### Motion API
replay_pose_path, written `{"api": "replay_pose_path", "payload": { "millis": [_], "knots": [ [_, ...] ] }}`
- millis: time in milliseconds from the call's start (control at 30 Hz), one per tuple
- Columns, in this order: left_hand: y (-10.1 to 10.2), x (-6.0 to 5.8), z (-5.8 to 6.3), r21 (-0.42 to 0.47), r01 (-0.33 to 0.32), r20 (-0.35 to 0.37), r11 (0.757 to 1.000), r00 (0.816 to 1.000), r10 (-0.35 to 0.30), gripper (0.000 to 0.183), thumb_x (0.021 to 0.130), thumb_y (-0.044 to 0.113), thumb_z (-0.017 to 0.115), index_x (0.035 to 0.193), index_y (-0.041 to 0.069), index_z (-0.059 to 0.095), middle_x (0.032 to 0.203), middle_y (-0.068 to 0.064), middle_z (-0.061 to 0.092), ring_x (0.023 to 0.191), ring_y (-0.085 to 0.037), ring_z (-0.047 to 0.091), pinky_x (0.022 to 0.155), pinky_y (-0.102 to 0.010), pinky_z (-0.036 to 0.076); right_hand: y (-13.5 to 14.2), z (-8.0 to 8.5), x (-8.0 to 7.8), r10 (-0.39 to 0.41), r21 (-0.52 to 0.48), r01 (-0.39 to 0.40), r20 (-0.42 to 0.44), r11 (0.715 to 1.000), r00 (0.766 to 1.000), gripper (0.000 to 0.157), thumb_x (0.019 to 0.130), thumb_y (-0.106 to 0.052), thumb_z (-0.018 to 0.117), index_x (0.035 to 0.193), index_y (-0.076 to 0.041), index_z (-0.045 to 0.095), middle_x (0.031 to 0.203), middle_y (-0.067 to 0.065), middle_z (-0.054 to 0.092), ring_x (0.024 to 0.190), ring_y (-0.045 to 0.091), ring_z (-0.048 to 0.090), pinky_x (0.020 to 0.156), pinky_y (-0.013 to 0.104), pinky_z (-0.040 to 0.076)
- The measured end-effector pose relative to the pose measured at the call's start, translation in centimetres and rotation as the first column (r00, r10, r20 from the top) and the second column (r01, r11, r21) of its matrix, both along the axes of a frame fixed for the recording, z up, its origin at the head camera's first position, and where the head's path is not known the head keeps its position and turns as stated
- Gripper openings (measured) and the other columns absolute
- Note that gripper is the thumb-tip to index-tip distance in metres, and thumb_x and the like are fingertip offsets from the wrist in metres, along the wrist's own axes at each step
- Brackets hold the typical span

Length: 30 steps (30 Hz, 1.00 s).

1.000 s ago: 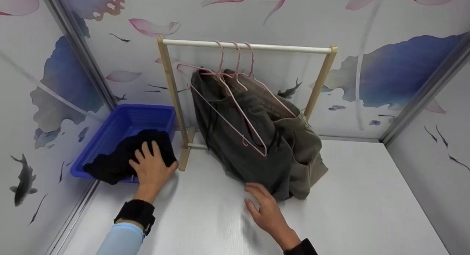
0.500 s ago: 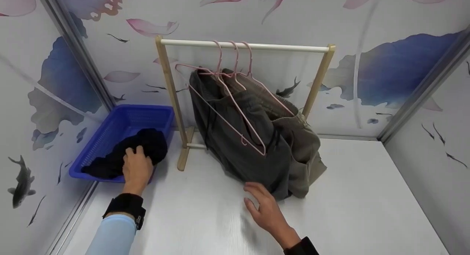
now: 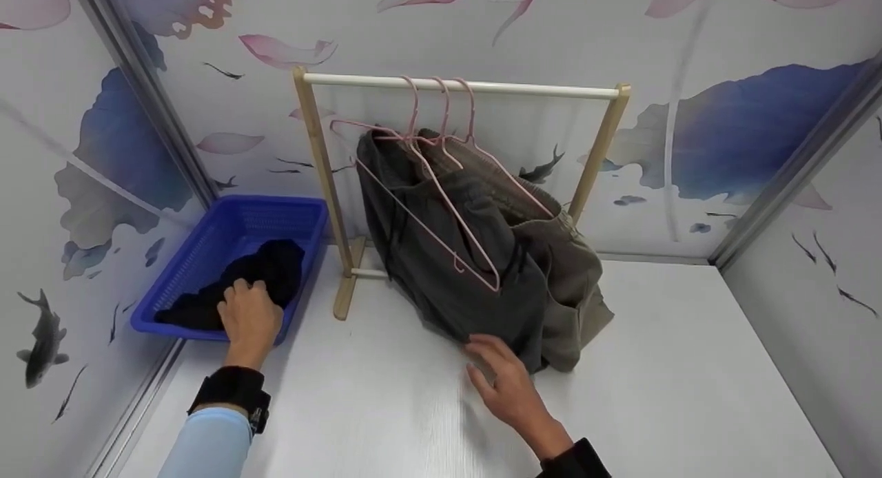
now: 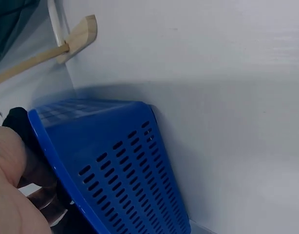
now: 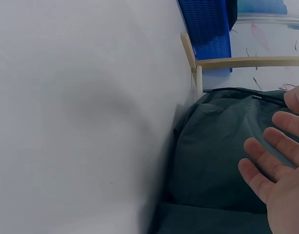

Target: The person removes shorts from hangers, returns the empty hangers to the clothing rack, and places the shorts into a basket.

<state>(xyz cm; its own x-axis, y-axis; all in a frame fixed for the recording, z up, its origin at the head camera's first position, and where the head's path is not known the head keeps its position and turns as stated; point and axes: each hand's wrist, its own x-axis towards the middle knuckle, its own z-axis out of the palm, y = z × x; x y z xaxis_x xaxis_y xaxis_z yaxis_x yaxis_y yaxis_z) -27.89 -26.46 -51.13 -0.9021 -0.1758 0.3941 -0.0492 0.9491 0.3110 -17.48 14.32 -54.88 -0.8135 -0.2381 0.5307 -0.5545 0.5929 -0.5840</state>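
A crumpled black garment (image 3: 275, 268) lies in the blue plastic basket (image 3: 162, 275) at the left. My left hand (image 3: 249, 319) reaches over the basket's near rim, its curled fingers gripping the cloth; the fingertips are hidden from the head view. In the left wrist view, the thumb and bent fingers sit just inside the basket wall (image 4: 125, 165). My right hand (image 3: 510, 385) is open beside the lower edge of dark grey drawstring trousers (image 3: 448, 257), fingers loosely spread and holding nothing. Those trousers hang on a pink hanger (image 3: 441, 182).
A wooden rack (image 3: 320, 154) with a white rail (image 3: 537, 89) stands on the white table (image 3: 689, 368). Khaki bottoms (image 3: 575, 278) hang behind the grey pair. Between basket and trousers is the rack's foot (image 3: 344, 295). Printed wall panels (image 3: 551, 23) enclose the table.
My left hand has gone from lying spread on the black garment to curled in it, shifting left and nearer. The garment now sits lower, inside the basket. My right hand moved slightly right.
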Motion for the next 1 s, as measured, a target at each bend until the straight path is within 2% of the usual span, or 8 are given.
{"api": "replay_pose_path", "payload": {
  "millis": [167,467,700,1000],
  "knots": [
    [1.6,0.2,0.2,0.018,0.035,-0.142,0.999,0.989,-0.032,0.011,0.083,-0.011,0.058,0.093,-0.014,0.063,0.097,-0.033,0.058,0.087,-0.049,0.054,0.073,-0.058,0.044,0.6,0.8,-0.3,-0.024,0.002,0.024,-0.026,1.000,0.999,0.027,0.093,-0.003,0.073,0.120,-0.006,0.071,0.129,0.011,0.066,0.118,0.024,0.066,0.094,0.045,0.054],
    [4.7,0.9,0.7,0.049,0.118,-0.279,0.992,0.955,-0.100,0.020,0.086,-0.008,0.060,0.103,-0.012,0.068,0.101,-0.031,0.062,0.086,-0.048,0.058,0.067,-0.057,0.047,1.5,2.1,-0.7,-0.042,-0.023,0.040,-0.099,0.999,0.994,0.027,0.092,0.000,0.073,0.119,-0.004,0.071,0.128,0.011,0.066,0.116,0.025,0.066,0.092,0.041,0.055],
    [7.6,2.0,0.7,0.081,0.161,-0.339,0.984,0.933,-0.124,0.018,0.090,-0.002,0.062,0.103,-0.011,0.071,0.098,-0.027,0.064,0.083,-0.044,0.060,0.067,-0.055,0.048,2.3,3.5,-1.0,-0.042,-0.058,0.032,-0.181,0.998,0.983,0.029,0.090,0.005,0.073,0.118,0.001,0.070,0.127,0.015,0.066,0.114,0.029,0.066,0.099,0.015,0.043],
    [10.8,3.6,0.8,0.082,0.218,-0.402,0.972,0.900,-0.168,0.014,0.088,0.000,0.065,0.099,-0.006,0.070,0.094,-0.023,0.065,0.078,-0.042,0.060,0.064,-0.054,0.049,3.0,5.4,-1.3,-0.062,-0.073,0.046,-0.235,0.996,0.970,0.030,0.089,0.009,0.071,0.118,0.004,0.070,0.127,0.017,0.066,0.113,0.030,0.067,0.099,0.011,0.042]
  ]
}}
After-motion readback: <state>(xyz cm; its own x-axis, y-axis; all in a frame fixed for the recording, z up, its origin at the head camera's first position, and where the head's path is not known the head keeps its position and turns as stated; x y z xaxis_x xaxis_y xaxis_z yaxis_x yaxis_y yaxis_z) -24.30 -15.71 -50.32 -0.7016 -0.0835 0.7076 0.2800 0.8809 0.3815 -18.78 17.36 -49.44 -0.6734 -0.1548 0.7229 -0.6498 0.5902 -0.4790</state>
